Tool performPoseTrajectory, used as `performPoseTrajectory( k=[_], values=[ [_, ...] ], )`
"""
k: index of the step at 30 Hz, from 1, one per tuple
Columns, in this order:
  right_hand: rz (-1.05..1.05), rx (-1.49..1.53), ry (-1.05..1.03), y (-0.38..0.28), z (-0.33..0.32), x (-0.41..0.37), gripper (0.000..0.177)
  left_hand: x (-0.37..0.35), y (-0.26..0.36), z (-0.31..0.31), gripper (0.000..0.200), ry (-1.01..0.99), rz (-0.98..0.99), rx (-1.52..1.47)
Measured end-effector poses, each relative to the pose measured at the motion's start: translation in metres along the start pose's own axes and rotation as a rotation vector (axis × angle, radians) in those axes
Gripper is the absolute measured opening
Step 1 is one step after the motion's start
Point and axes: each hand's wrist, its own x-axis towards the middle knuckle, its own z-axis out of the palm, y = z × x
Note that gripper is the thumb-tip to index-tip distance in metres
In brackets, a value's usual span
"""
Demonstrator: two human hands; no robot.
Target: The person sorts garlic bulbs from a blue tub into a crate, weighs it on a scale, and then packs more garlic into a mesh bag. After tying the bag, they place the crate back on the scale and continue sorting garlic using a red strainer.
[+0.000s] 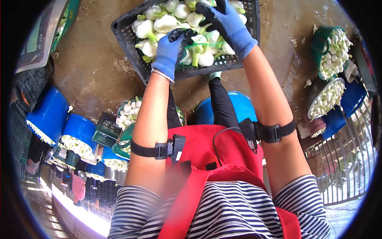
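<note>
In the head view, a black plastic crate (119, 30) holds many white garlic bulbs (165, 24) with short green stems. Thin green mesh netting (205, 45) lies over some of them. My left hand (171, 49), in a blue glove with black fingers, is over the crate's near left part. Its fingers are curled closed on the edge of the netting. My right hand (227, 24), gloved alike, is above the right side of the bulbs. Its fingers are apart and bent downward, and the fingertips partly hide the garlic beneath.
Blue tubs (49, 113) of garlic stand at the left. At the right are a green basket (323, 49) and a round pan (314, 109), both full of garlic. Another blue tub (238, 104) sits by my legs. A scale (38, 44) is at upper left.
</note>
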Motion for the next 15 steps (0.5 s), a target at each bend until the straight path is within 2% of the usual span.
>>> performPoseTrajectory(
  k=[1,3,4,5,7,10,13,15],
  values=[
    [0.059,-0.293,-0.037,0.005,-0.007,-0.006,0.040,-0.002,-0.003,-0.001,0.024,-0.008,0.017,-0.034],
    [0.085,-0.702,-0.116,0.010,-0.006,-0.013,0.032,-0.004,-0.006,-0.004,0.021,-0.022,0.057,-0.100],
    [0.006,-0.968,-0.177,0.006,-0.006,-0.020,0.032,-0.005,-0.008,-0.003,0.019,-0.005,0.070,-0.167],
    [-0.011,-1.067,-0.217,0.002,-0.004,-0.024,0.029,-0.004,-0.008,-0.004,0.019,-0.002,0.067,-0.167],
    [0.051,-1.107,-0.306,0.000,0.000,-0.023,0.028,-0.006,-0.009,-0.007,0.014,-0.028,0.134,-0.119],
    [0.002,-1.195,-0.403,0.002,0.001,-0.024,0.026,-0.007,-0.010,-0.010,0.016,-0.044,0.083,-0.110],
    [0.060,-1.198,-0.390,0.010,0.005,-0.023,0.024,-0.005,-0.013,-0.011,0.018,-0.050,0.155,-0.099],
    [0.063,-1.177,-0.385,0.011,0.008,-0.022,0.022,-0.004,-0.015,-0.011,0.021,-0.007,0.263,0.032]
  ],
)
